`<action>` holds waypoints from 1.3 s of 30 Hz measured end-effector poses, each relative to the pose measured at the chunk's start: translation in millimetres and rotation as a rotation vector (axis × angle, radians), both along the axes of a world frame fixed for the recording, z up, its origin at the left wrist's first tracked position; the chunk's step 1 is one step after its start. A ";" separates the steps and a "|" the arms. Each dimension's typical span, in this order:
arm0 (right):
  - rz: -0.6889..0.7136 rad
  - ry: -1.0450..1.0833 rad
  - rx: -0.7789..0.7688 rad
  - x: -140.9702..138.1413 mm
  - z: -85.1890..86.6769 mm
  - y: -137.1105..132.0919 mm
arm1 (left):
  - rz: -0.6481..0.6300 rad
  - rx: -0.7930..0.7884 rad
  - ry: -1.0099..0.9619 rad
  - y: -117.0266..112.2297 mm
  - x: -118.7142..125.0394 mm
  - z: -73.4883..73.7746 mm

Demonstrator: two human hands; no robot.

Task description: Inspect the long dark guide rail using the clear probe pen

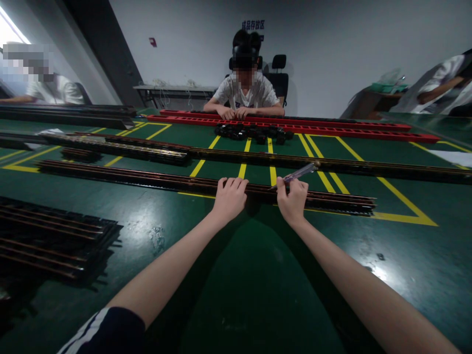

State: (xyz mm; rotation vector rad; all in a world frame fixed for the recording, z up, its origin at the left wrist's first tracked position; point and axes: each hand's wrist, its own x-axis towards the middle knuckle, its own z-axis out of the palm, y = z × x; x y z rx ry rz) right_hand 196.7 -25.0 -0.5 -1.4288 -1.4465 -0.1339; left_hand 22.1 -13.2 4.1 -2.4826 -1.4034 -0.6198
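A long dark rail with copper-coloured strips (147,178) lies across the green table (258,275) in front of me. My left hand (229,198) rests on the rail, its fingers curled over the near edge and pressing on it. My right hand (292,199) sits on the same rail a little to the right, closed round a clear-handled screwdriver (298,173) whose handle points up and to the right. The tool's tip is hidden behind my fingers.
More long dark rails (332,164) lie further back, and a stack of them (47,236) is at the near left. Red rails (295,125) and small black parts (254,132) lie before a person seated opposite. Other people sit at far left and right. Yellow lines mark the table.
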 end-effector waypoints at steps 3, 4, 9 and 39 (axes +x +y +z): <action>-0.001 0.001 -0.010 0.2 0.0 -0.2 | 0.000 -0.005 -0.004 -0.1 -0.1 0.1; 0.000 0.001 -0.013 0.3 0.0 -0.4 | -0.001 -0.009 -0.004 -0.1 -0.1 0.2; 0.000 0.009 -0.008 -0.1 1.0 -0.8 | -0.004 -0.005 -0.010 0.2 -0.4 -0.2; -0.035 0.009 0.018 0.5 1.5 -1.0 | -0.001 0.000 0.002 -1.0 -0.3 0.5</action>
